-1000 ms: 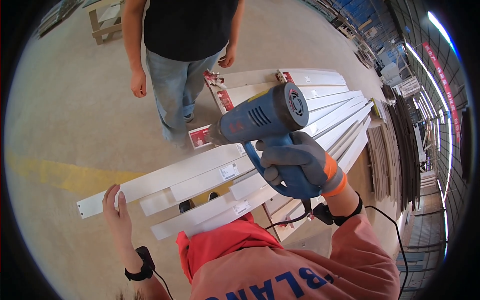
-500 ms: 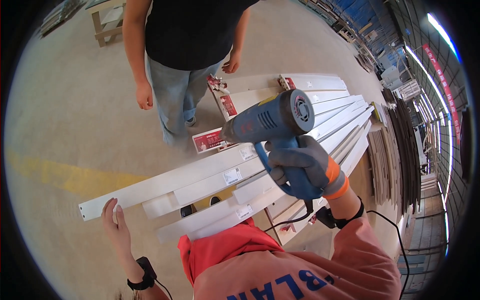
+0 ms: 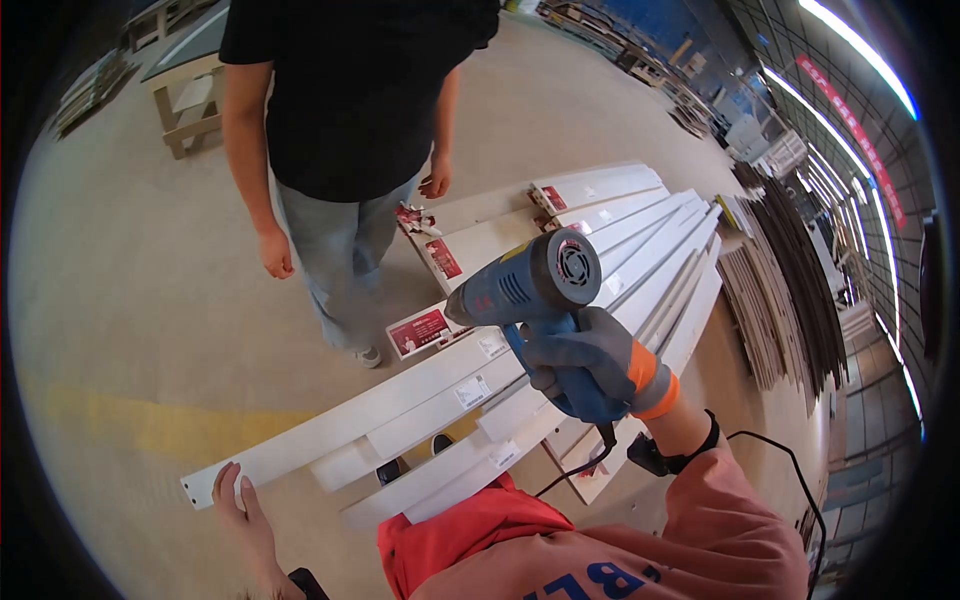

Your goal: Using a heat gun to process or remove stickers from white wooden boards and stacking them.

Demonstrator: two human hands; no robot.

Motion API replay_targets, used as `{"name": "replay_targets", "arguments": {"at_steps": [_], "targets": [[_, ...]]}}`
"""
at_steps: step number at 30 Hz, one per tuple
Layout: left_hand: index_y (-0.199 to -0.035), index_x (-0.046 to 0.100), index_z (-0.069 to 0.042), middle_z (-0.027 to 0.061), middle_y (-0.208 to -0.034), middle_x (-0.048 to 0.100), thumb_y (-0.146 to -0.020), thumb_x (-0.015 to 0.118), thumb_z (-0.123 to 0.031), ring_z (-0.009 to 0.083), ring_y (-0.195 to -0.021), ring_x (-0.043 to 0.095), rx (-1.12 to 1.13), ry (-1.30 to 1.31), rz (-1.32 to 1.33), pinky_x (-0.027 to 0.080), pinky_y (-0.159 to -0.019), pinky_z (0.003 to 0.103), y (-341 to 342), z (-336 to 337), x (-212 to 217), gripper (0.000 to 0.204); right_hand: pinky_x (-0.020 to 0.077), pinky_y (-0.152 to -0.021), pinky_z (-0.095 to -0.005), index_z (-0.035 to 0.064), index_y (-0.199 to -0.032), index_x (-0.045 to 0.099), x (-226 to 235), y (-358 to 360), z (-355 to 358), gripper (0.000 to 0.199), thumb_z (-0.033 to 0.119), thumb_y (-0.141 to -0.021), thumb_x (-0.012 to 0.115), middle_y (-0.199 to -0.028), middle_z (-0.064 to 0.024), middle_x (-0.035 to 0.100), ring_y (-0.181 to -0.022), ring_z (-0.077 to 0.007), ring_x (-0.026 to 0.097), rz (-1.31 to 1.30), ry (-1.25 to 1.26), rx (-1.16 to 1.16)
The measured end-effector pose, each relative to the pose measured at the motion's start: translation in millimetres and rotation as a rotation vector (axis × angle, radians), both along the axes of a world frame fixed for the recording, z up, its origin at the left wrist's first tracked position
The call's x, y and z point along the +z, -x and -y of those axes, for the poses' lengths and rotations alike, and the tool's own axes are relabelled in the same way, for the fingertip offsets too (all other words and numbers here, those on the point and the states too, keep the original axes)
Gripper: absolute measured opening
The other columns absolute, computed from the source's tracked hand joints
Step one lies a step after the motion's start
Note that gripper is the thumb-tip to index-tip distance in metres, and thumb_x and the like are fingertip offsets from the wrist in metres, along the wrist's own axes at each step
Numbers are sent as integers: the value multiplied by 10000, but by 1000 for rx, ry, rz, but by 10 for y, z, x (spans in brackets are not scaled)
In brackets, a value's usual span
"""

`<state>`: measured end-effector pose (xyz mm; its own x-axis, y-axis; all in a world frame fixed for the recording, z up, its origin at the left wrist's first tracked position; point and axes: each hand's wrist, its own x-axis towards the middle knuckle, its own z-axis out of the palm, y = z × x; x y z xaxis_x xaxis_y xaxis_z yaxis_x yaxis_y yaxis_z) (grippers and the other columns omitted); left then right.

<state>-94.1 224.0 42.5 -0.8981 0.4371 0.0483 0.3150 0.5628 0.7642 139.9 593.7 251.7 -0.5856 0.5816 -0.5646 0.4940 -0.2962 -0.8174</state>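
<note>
A grey work glove with an orange cuff covers my right hand point(image 3: 600, 362), which is closed round the handle of a blue heat gun point(image 3: 522, 283). The gun is held above the white boards, its nozzle pointing left near the red-labelled end of a board point(image 3: 418, 331). My left hand point(image 3: 245, 515) is bare, fingers stretched out, at the near-left end of a long white board point(image 3: 340, 425). Its fingertips overlap the board's edge; whether they press on it I cannot tell. A white paper label point(image 3: 471, 392) sticks to the neighbouring board.
Another person point(image 3: 355, 110) in a black top stands across the boards, arms hanging. More white boards point(image 3: 640, 250) fan out to the right, beside stacked brown panels point(image 3: 790, 290). A black cable point(image 3: 590, 465) runs from the gun's handle. A wooden-legged table point(image 3: 185, 110) stands far left.
The view has shifted, so the boards sit lower in it. My left fingers now overlap the board's end rather than standing just beside it. The heat gun is still in my right hand.
</note>
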Motion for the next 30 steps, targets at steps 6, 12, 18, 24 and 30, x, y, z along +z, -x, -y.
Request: {"name": "replay_targets", "arguments": {"at_steps": [6,12,18,24,30], "targets": [[-1172,587,5,157,-1258,552,-968,515,-127,305,-1188,503,-112,-47,68,383,-1017,396,272,-311,154,254,479,-603,-283,4,-1000,573,-29,25,254,241,113,-811,674,-742,-46,563,-656,-130,561,-107,-68,15],[-1162,592,20,162,-1247,570,-961,513,-95,288,-1187,521,-211,-70,-9,383,-1021,381,397,-480,135,245,477,-598,-284,18,-903,595,-26,63,394,168,141,-817,672,-749,-54,577,-640,-134,560,-50,-32,-191],[-1158,597,8,171,-1245,562,-952,522,-111,325,-1172,512,-343,-87,-3,392,-999,409,366,-644,102,250,510,-628,-266,5,-1035,605,-198,50,463,362,249,-793,717,-838,-58,597,-717,-137,612,-144,120,-176],[-1141,604,-2,177,-1234,571,-943,534,-113,345,-1163,516,-414,-102,-17,395,-991,413,135,-815,270,237,516,-630,-270,12,-1055,606,-292,24,502,399,278,-783,727,-829,-52,587,-722,-144,615,-202,140,-152],[-1126,604,2,175,-1226,580,-942,551,-129,346,-1147,519,-451,-114,-62,396,-985,429,-29,-762,312,232,506,-626,-278,32,-978,617,-244,-147,533,332,276,-781,726,-786,-40,571,-685,-133,582,-225,63,-234]]}}
